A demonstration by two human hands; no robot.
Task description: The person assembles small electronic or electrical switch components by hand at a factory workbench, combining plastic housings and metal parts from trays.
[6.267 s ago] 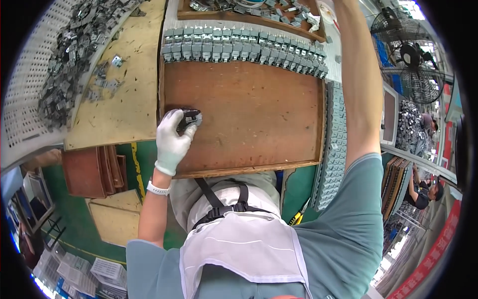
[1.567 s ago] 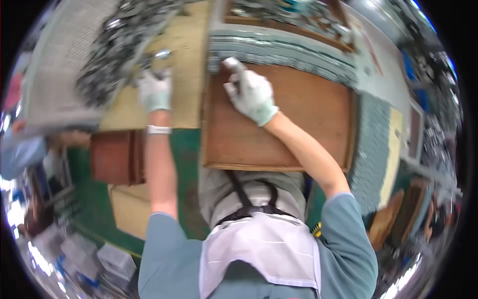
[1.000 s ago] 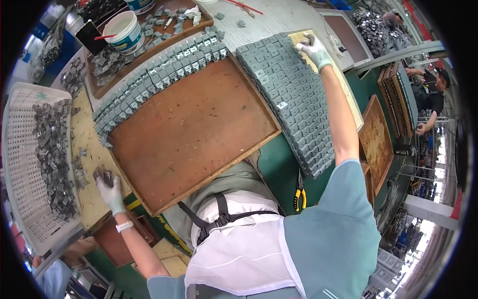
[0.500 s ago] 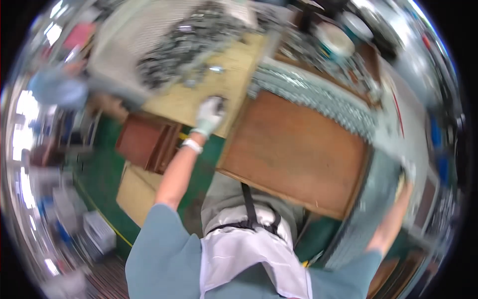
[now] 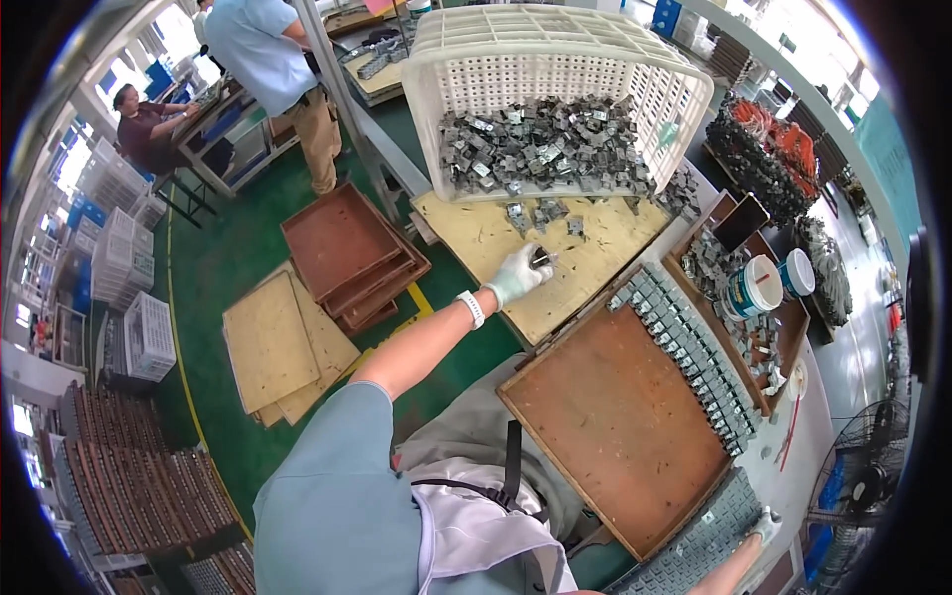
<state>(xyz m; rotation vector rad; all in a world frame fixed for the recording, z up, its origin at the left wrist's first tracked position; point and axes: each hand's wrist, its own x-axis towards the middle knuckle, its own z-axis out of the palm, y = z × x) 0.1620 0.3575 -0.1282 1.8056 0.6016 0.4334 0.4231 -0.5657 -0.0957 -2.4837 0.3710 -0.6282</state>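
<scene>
My left hand [image 5: 518, 276], in a white glove, is closed on a small dark metal part [image 5: 541, 258] above a yellowish board [image 5: 585, 263]. Just beyond it lie a few loose metal pieces [image 5: 543, 215] in front of a white plastic crate [image 5: 684, 99] tipped toward me and heaped with similar parts [image 5: 545, 149]. At the lower right, my gloved right hand [image 5: 766, 526] has its fingers curled at the outer edge of a grey layer of parts [image 5: 694, 545]; whatever they hold is too small to make out. Between my hands sits a brown wooden tray [image 5: 620, 426], with neat rows of metal parts [image 5: 689, 362] along its far side.
A wooden box [image 5: 788, 342] at the right holds loose parts and two white tubs [image 5: 756, 288]. Stacked brown trays [image 5: 342, 243] and flat boards [image 5: 273, 337] lie on the green floor at left. A co-worker in a blue shirt [image 5: 260, 50] stands at the far left.
The view has turned rightward and become sharp. My left hand now shows a dark part in its fingers. My right hand appears lower, along the grey parts' outer edge.
</scene>
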